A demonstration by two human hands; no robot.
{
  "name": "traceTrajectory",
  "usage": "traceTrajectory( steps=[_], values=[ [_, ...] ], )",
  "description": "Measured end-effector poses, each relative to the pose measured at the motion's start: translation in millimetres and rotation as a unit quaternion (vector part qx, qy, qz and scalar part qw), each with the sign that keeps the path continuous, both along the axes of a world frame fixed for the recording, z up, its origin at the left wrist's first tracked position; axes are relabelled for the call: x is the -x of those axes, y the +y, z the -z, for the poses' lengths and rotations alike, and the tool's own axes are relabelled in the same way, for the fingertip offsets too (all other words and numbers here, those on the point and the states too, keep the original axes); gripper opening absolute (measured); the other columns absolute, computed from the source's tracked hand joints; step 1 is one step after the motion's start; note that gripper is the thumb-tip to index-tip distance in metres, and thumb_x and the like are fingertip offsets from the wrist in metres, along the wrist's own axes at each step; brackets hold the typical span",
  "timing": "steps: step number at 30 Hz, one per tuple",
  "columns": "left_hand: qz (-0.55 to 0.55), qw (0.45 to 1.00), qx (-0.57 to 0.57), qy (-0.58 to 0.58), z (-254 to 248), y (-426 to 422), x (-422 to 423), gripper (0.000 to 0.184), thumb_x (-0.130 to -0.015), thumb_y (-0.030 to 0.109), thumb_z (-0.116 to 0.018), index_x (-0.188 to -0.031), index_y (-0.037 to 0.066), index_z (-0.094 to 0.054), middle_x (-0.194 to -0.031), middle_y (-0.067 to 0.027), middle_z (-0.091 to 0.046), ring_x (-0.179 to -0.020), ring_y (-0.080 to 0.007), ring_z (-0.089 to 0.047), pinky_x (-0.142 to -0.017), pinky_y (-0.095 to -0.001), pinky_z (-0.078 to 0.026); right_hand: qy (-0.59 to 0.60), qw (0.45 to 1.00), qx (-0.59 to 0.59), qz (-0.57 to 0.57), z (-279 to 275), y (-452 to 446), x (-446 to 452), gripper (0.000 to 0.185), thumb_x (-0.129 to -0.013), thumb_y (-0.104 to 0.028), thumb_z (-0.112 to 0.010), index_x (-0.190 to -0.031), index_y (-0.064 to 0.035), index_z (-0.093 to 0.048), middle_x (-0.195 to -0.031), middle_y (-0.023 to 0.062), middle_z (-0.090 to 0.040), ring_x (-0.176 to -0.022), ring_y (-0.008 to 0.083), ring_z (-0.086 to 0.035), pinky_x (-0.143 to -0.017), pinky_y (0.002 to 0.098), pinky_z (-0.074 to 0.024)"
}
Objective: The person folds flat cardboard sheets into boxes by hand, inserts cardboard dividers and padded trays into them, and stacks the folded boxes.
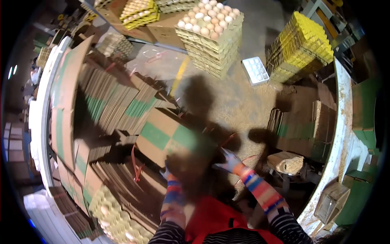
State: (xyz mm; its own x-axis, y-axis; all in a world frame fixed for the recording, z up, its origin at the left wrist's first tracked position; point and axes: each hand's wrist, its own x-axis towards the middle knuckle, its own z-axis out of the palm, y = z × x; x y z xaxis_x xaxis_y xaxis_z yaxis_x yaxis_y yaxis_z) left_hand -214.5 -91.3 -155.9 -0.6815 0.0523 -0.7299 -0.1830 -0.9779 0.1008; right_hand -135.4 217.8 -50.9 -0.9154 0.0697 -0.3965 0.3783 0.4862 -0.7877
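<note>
In the head view, the green-striped cardboard (162, 140) lies just off centre toward 8 o'clock, its right end dark and blurred. The gloved left hand (165, 173), at 7 o'clock, is by the cardboard's near edge; whether it grips that edge I cannot tell. The gloved right hand (231, 162), between 4 and 5 o'clock, has thumb and fingers spread wide near the blurred end; contact there is unclear. Banded sleeves cover both forearms, above a red apron (217, 217) at 6 o'clock. A bundle of flattened cartons (115, 99) leans toward 10 o'clock, while more brown sheets (126, 191) lie between 7 and 8, with a pulp tray (118, 215) carrying a few eggs beyond. At 12 stands a tall stack of egg trays (213, 44), topped with eggs; yellow trays (300, 49) rise at 2, a white tray (255, 70) beside them on the floor.
</note>
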Motion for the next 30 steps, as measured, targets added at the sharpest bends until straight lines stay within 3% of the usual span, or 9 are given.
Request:
traceTrajectory(
  steps=[1, 3, 6, 9, 12, 21, 27, 29, 30],
  values=[
    [0.015, 0.999, -0.046, -0.016, 3, -4, 4, 0.048, -0.089, 0.033, -0.041, -0.126, 0.002, -0.038, -0.124, -0.0164, -0.044, -0.111, -0.0316, -0.043, -0.095, -0.0420, -0.033, 0.015, 1.000, -0.011, 0.003, 28, -5, 26, 0.083, -0.069, -0.048, -0.064, -0.130, -0.0024, -0.033, -0.128, 0.0202, -0.040, -0.118, 0.0331, -0.038, -0.098, 0.0383, -0.0327],
    [0.073, 0.997, 0.015, 0.009, 21, -11, 6, 0.049, -0.089, 0.034, -0.040, -0.126, 0.002, -0.037, -0.125, -0.0161, -0.043, -0.112, -0.0313, -0.042, -0.096, -0.0416, -0.032, 0.047, 0.999, 0.002, 0.001, 83, -14, 74, 0.073, -0.072, -0.048, -0.061, -0.127, -0.0050, -0.038, -0.125, 0.0205, -0.044, -0.116, 0.0333, -0.041, -0.098, 0.0376, -0.0320],
    [0.125, 0.987, 0.096, 0.023, 44, -33, -8, 0.050, -0.090, 0.035, -0.039, -0.127, 0.002, -0.036, -0.126, -0.0155, -0.041, -0.113, -0.0308, -0.041, -0.097, -0.0411, -0.031, -0.001, 0.983, 0.186, 0.010, 137, -22, 138, 0.062, -0.079, -0.051, -0.051, -0.122, -0.0067, -0.045, -0.120, 0.0205, -0.048, -0.114, 0.0341, -0.043, -0.099, 0.0357, -0.0295],
    [0.157, 0.979, 0.129, 0.015, 54, -52, -24, 0.051, -0.090, 0.036, -0.038, -0.128, 0.002, -0.035, -0.127, -0.0150, -0.040, -0.114, -0.0303, -0.039, -0.097, -0.0405, -0.030, -0.056, 0.971, 0.232, -0.016, 193, -40, 166, 0.052, -0.087, -0.044, -0.041, -0.125, -0.0094, -0.042, -0.120, 0.0192, -0.048, -0.111, 0.0332, -0.045, -0.095, 0.0389, -0.0334],
    [0.176, 0.974, 0.144, 0.004, 60, -67, -40, 0.052, -0.090, 0.037, -0.036, -0.129, 0.002, -0.034, -0.129, -0.0145, -0.039, -0.115, -0.0299, -0.038, -0.098, -0.0400, -0.029, -0.058, 0.993, 0.063, -0.085, 257, -69, 164, 0.056, -0.088, -0.050, -0.031, -0.122, -0.0088, -0.045, -0.117, 0.0202, -0.050, -0.109, 0.0362, -0.046, -0.095, 0.0391, -0.0332],
    [0.211, 0.966, 0.146, 0.000, 58, -80, -73, 0.055, -0.090, 0.040, -0.033, -0.131, 0.003, -0.031, -0.132, -0.0129, -0.035, -0.119, -0.0285, -0.034, -0.101, -0.0384, -0.026, -0.231, 0.969, 0.057, -0.070, 173, -43, 180, 0.067, -0.084, -0.060, -0.029, -0.125, -0.0088, -0.043, -0.122, 0.0222, -0.046, -0.115, 0.0370, -0.041, -0.098, 0.0376, -0.0294],
    [0.260, 0.957, 0.126, 0.038, 54, -64, -75, 0.057, -0.091, 0.042, -0.030, -0.133, 0.004, -0.029, -0.135, -0.0118, -0.032, -0.122, -0.0276, -0.032, -0.102, -0.0373, -0.024, -0.231, 0.960, 0.148, 0.059, 203, -25, 83, 0.079, -0.078, -0.067, -0.034, -0.120, -0.0006, -0.047, -0.124, 0.0214, -0.045, -0.118, 0.0329, -0.041, -0.096, 0.0364, -0.0328],
    [0.266, 0.958, 0.066, 0.088, 74, -66, -70, 0.058, -0.091, 0.043, -0.029, -0.133, 0.004, -0.029, -0.136, -0.0114, -0.031, -0.122, -0.0273, -0.031, -0.103, -0.0369, -0.023, -0.168, 0.931, 0.266, 0.188, 185, -14, 48, 0.066, -0.085, -0.056, -0.036, -0.119, -0.0011, -0.049, -0.122, 0.0202, -0.048, -0.118, 0.0303, -0.041, -0.095, 0.0345, -0.0334],
    [0.226, 0.963, -0.078, 0.124, 112, -82, -73, 0.058, -0.091, 0.043, -0.029, -0.133, 0.004, -0.029, -0.136, -0.0113, -0.031, -0.123, -0.0272, -0.031, -0.103, -0.0367, -0.023, -0.132, 0.926, 0.304, 0.179, 179, 0, 26, 0.053, -0.088, -0.043, -0.035, -0.118, -0.0018, -0.049, -0.121, 0.0163, -0.049, -0.115, 0.0264, -0.043, -0.094, 0.0339, -0.0332]
  ],
)
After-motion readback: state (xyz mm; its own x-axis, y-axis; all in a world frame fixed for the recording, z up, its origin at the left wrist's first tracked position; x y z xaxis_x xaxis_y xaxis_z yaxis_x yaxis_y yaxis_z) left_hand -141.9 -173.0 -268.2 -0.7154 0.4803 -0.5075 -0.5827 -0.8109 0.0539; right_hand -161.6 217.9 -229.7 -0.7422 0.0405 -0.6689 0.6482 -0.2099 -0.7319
